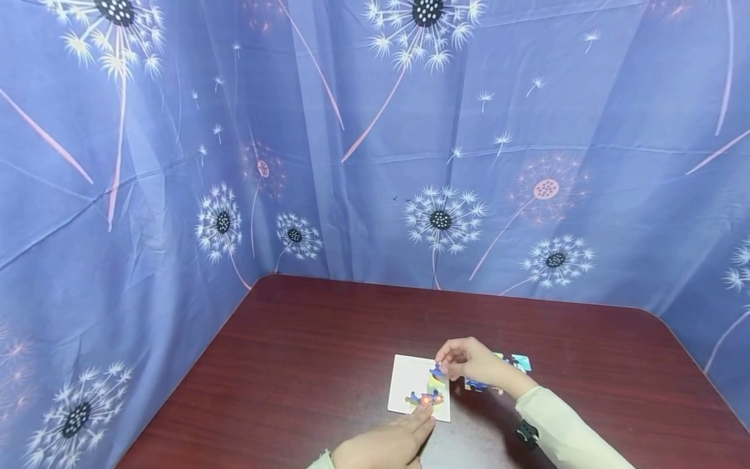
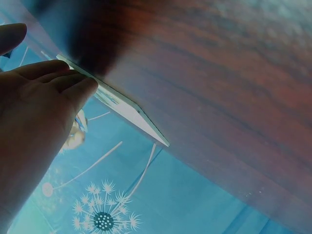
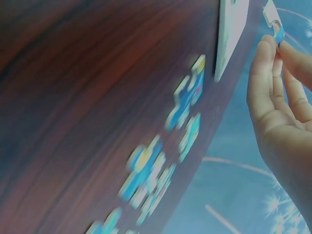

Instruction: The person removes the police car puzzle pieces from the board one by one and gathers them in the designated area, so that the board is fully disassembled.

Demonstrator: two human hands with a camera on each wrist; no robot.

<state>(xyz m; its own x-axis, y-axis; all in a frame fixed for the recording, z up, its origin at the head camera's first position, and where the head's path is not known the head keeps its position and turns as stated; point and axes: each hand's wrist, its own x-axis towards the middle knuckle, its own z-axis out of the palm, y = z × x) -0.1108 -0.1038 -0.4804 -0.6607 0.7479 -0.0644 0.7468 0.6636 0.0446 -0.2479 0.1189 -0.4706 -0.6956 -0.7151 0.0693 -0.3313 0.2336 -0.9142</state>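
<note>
A white puzzle board [image 1: 405, 378] lies on the table, with a few colourful pieces [image 1: 426, 400] placed along its near right part. Between thumb and fingertips, my right hand [image 1: 473, 362] pinches a jigsaw piece [image 1: 436, 376] over the board's right side; the right wrist view shows the same jigsaw piece [image 3: 274, 19] held up at the fingertips. My left hand [image 1: 388, 443] rests its straight fingers on the board's near edge. In the left wrist view those extended fingers [image 2: 80, 90] lie over the thin board [image 2: 134, 114] and hide part of it.
Loose jigsaw pieces [image 1: 520, 362] lie to the right of the board, partly hidden behind the right forearm. Several of these loose pieces [image 3: 187, 97] show in the right wrist view. Blue dandelion-print curtains [image 1: 363, 215] hang along the back and left of the dark wooden table [image 1: 281, 365].
</note>
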